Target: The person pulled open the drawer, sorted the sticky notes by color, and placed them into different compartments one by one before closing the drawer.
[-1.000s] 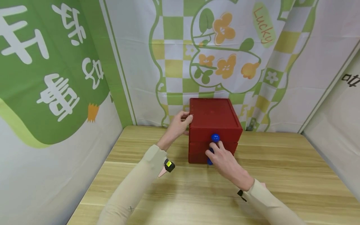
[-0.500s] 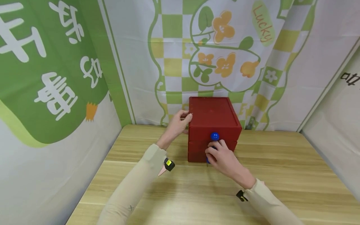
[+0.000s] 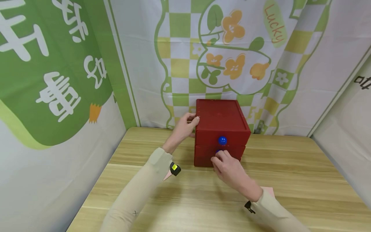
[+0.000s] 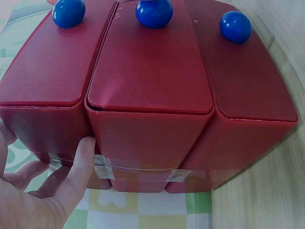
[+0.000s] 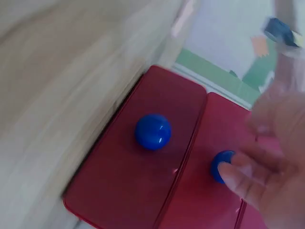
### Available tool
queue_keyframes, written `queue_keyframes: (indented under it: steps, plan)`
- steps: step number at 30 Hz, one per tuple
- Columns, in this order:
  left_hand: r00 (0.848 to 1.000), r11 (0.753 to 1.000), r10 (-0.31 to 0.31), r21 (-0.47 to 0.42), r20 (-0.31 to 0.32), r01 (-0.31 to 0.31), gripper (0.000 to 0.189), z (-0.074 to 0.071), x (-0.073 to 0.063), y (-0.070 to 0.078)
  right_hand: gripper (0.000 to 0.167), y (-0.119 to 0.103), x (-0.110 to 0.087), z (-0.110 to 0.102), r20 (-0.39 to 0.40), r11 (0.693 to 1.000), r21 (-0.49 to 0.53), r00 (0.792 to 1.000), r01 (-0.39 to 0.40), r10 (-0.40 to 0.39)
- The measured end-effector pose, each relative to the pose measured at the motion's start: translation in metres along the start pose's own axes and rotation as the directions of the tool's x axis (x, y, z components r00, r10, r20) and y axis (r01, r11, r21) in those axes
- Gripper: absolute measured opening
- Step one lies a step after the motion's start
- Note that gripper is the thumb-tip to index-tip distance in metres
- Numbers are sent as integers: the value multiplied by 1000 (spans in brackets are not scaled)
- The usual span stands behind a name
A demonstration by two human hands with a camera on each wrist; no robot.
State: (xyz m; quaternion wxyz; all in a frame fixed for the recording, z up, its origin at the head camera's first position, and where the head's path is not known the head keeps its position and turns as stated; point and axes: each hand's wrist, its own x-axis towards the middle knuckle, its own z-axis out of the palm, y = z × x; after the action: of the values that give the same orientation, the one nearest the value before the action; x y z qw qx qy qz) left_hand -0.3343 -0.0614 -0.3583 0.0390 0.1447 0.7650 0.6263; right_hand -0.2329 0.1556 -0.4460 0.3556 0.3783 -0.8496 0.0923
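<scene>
A red drawer box (image 3: 218,114) stands on the table, its three stacked drawers each bearing a round blue knob. My left hand (image 3: 184,127) rests against the box's left side, fingers extended; the left wrist view shows the thumb (image 4: 85,155) touching the top drawer's side. At the middle drawer (image 4: 150,71), a thin dark gap shows along one corner of the front. My right hand (image 3: 230,169) pinches the middle knob (image 5: 220,164) between thumb and fingers, covering part of it. Below, the bottom knob (image 5: 152,131) is uncovered; above, the top knob (image 3: 222,140) is untouched.
The wooden table (image 3: 139,190) extends around the box. Behind it hangs a patterned curtain (image 3: 179,71), close to the box's back. Clear tape (image 4: 138,167) runs across the drawer box's side in the left wrist view.
My right hand has shifted slightly down and toward me at the middle knob, and its fingers sit lower, further below the top knob. My left hand has stayed against the box.
</scene>
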Motion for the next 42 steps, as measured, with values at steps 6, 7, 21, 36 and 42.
queue_keyframes:
  steps: [6,7,21,36,42]
  plan:
    - [1000,1000,2,4,0,-2,51,1,-1,-1,13,-4,-5,-1,143,979,-134,980,154,-135]
    - [1000,1000,2,4,-1,-2,50,1,0,-1,9,-5,-5,-2,167,974,-154,976,166,-140]
    - [1000,1000,4,-14,-6,-4,48,1,0,0,19,-10,-11,2,372,915,-297,916,273,-153]
    - [1000,1000,-7,-1,10,7,52,0,0,-1,30,-15,-16,14,498,851,-406,862,332,-99]
    - [1000,1000,-6,-10,9,6,51,0,-1,1,18,-12,-16,22,454,846,-420,883,328,-117]
